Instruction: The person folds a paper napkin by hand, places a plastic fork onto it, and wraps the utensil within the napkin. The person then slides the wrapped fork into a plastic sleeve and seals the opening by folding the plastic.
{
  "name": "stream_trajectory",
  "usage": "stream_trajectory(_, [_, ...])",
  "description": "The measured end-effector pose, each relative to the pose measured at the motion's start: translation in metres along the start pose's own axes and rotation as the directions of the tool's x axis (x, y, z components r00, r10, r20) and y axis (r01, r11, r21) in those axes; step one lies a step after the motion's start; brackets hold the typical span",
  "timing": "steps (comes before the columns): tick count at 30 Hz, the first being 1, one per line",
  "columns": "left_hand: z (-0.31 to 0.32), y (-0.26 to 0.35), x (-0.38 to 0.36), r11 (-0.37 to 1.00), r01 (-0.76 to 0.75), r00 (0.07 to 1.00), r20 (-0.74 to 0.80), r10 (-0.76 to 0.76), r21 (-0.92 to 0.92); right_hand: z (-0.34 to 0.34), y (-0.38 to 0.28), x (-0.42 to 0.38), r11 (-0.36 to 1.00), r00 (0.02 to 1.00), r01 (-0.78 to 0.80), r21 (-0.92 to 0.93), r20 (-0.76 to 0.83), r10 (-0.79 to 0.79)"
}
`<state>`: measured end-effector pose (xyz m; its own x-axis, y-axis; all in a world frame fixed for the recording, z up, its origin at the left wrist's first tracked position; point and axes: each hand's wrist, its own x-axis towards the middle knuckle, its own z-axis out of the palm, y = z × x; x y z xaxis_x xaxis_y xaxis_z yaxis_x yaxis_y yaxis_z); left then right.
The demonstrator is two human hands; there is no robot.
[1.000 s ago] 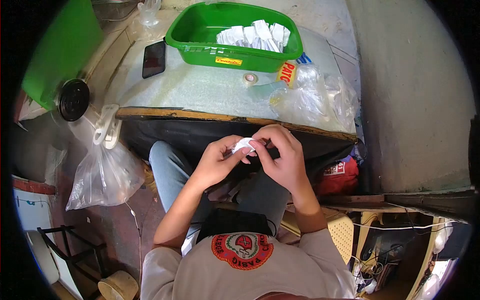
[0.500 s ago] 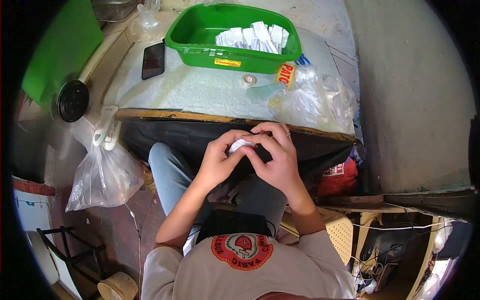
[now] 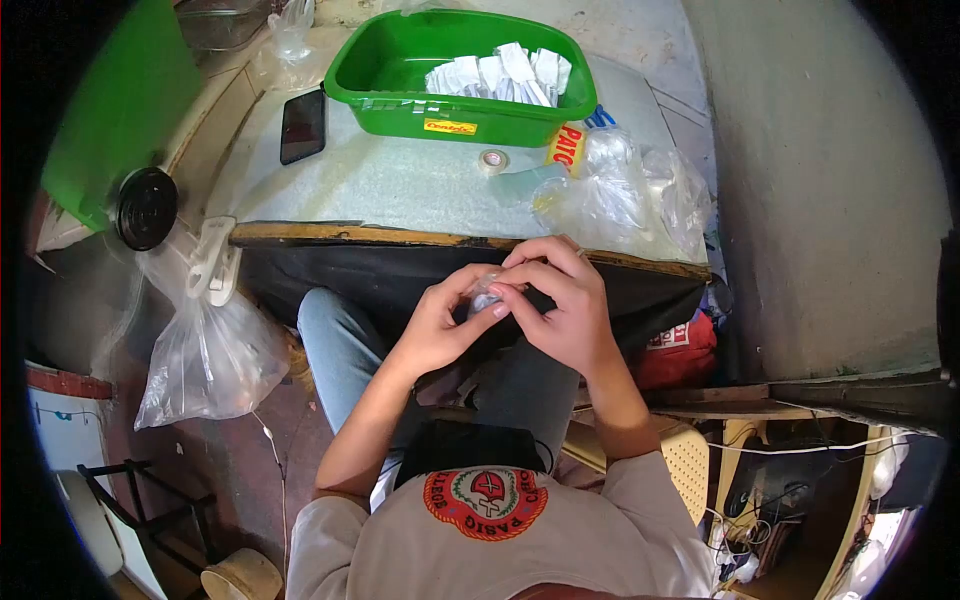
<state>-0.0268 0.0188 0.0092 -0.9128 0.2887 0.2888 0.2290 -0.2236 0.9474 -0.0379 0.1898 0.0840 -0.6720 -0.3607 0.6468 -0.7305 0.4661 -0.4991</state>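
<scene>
The left hand pinches the small white packet in front of the tabletop edge, below the green basin of similar packets; the right hand closes thumb and fingers on its other side. It looks light, soft and thin-skinned, its film likely slippery and easily creased, so best held gently by opposite edges with fingertips.

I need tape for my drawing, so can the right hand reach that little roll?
Probably yes: the tape roll sits uncovered in front of the green tub. The right hand is busy, though, holding a small thing with the left hand.
</scene>
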Motion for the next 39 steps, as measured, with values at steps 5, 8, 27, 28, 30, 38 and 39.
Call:
stream_trajectory(5, [0.002,-0.005,0.001,0.997,0.056,0.996,0.065,-0.059,0.047,-0.006,-0.003,0.005,0.999,0.999,-0.024,0.045,0.036,0.023])
stream_trajectory(8, [0.002,-0.004,0.0,0.988,0.117,0.983,0.131,-0.13,0.104,-0.008,-0.002,0.005,0.984,0.975,-0.175,0.04,0.145,0.168])
stream_trajectory(27, [0.015,0.005,-0.005,0.961,0.267,0.943,0.225,-0.246,-0.071,-0.034,0.025,0.015,0.961,0.954,-0.192,0.199,0.268,0.135])
stream_trajectory(28, [0.016,0.007,-0.005,0.953,0.282,0.943,0.212,-0.255,-0.108,-0.036,0.027,0.015,0.966,0.959,-0.125,0.226,0.278,0.059])
stream_trajectory(30, [0.016,0.01,-0.005,0.944,0.296,0.943,0.2,-0.265,-0.145,-0.04,0.025,0.014,0.941,0.918,-0.187,0.282,0.391,0.065])
stream_trajectory(38, [0.015,0.01,-0.005,0.947,0.316,0.932,0.207,-0.298,-0.055,-0.048,0.041,0.008,0.898,0.866,-0.33,0.291,0.472,0.165])
stream_trajectory(39, [0.016,0.011,-0.005,0.947,0.315,0.931,0.208,-0.298,-0.054,-0.046,0.037,0.009,0.88,0.89,-0.332,0.339,0.422,0.173])
